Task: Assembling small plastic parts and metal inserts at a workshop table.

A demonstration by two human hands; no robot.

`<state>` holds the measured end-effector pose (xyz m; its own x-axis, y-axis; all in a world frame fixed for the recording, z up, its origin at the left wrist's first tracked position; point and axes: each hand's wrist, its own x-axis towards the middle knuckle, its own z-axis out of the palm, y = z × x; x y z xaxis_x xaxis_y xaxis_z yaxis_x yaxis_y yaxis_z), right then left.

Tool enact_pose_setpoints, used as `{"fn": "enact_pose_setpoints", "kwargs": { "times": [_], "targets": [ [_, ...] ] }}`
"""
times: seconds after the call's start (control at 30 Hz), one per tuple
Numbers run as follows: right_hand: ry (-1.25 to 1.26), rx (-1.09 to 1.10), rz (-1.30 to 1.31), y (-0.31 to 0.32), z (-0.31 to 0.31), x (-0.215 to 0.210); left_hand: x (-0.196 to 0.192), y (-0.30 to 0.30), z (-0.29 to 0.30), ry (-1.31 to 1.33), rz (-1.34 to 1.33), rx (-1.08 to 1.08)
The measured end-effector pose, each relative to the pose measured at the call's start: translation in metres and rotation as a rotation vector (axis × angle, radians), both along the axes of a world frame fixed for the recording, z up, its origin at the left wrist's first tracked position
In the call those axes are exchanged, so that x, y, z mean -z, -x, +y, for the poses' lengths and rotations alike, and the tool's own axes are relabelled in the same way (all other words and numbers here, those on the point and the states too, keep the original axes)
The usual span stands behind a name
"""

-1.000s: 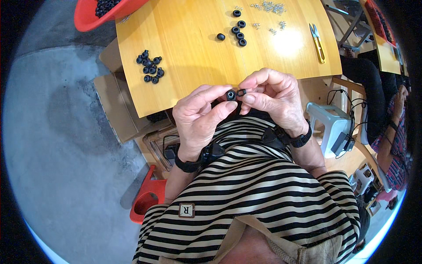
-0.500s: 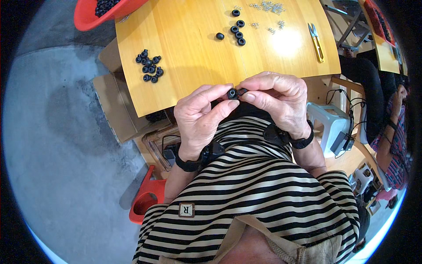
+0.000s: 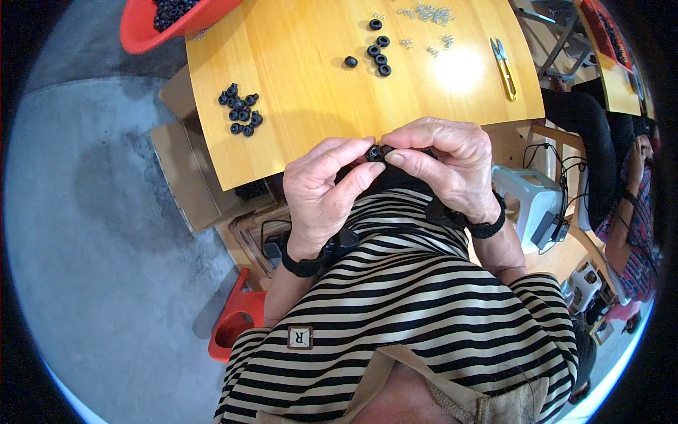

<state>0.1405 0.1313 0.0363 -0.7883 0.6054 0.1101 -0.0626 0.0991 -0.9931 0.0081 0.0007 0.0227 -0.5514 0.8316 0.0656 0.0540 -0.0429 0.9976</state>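
Note:
Above the table's near edge, both my hands meet fingertip to fingertip. Between the thumb and index finger of my left hand (image 3: 323, 185) is a small black ring-like cord-lock body (image 3: 373, 152), its hollow end showing. My right hand (image 3: 446, 157) pinches a smaller black plunger (image 3: 386, 150) right against its side; the fingertips hide most of it. On the table's left lies a cluster of black cord locks (image 3: 241, 110) with knobs sticking out. Several hollow black bodies (image 3: 382, 41) stand in a row near the middle, beside a single rounded one (image 3: 350, 62).
Silvery small springs (image 3: 432, 13) lie scattered at the far side. Yellow-handled thread snips (image 3: 506, 69) rest on the table (image 3: 304, 85) at right. A red basin (image 3: 138, 32) of black parts stands far left. Right of me are a pale stool (image 3: 530, 198), cables and another person's arm (image 3: 625, 212).
My right fingers have brought the plunger a little closer to the cord-lock body, which has tilted slightly. The view has shifted a bit; the things on the table lie as before.

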Motion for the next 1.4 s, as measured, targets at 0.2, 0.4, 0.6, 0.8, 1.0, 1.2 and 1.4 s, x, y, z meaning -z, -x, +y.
{"fn": "enact_pose_setpoints", "kwargs": {
  "times": [0.2, 0.4, 0.6, 0.8, 1.0, 1.2, 1.4],
  "targets": [
    [-0.182, -0.046, -0.118, 0.001, 0.004, -0.002, -0.003, 0.002, 0.0, 0.04, 0.232, 0.009],
    [-0.32, -0.088, -0.027, 0.003, 0.007, -0.001, 0.001, 0.002, 0.0, 0.039, 0.286, -0.013],
    [-0.238, -0.108, -0.018, 0.0, 0.008, -0.001, -0.005, 0.0, -0.001, 0.078, 0.226, -0.005],
    [0.166, -0.104, -0.042, -0.003, 0.005, 0.003, -0.015, -0.001, 0.0, 0.111, 0.17, -0.017],
    [-0.008, -0.095, 0.033, 0.001, 0.01, 0.004, -0.01, 0.002, -0.001, 0.056, 0.196, 0.005],
    [-0.061, -0.12, 0.019, 0.001, 0.012, 0.002, -0.011, 0.0, 0.001, 0.064, 0.198, 0.009],
    [-0.083, -0.096, 0.006, 0.003, 0.011, 0.003, -0.009, -0.001, 0.002, 0.075, 0.225, -0.029]
  ]
}}
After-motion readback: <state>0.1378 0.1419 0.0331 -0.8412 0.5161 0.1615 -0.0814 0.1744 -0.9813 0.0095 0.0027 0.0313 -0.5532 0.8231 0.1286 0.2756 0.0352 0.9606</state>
